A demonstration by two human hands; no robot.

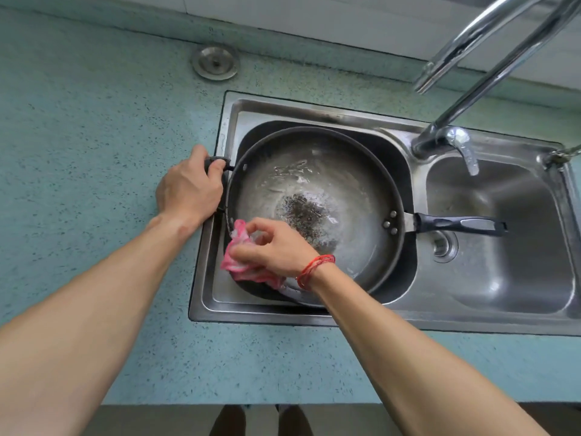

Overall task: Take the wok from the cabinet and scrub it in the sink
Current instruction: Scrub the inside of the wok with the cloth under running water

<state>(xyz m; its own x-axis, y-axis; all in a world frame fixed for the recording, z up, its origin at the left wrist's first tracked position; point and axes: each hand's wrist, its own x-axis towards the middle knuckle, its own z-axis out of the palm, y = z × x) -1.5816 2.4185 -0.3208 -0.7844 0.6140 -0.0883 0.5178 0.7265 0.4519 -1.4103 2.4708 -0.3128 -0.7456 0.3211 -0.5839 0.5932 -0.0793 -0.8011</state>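
Grips side handle point(217, 160) of wok point(330, 190) at nine o'clock with left hand point(188, 190); pinches pink cloth point(239, 256) against rim at seven o'clock with right hand point(276, 247), inside steel sink point(408, 319).

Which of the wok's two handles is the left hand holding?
The short loop handle on the wok's left rim, gripped by the left hand. The long straight handle sticks out right over the other basin, untouched.
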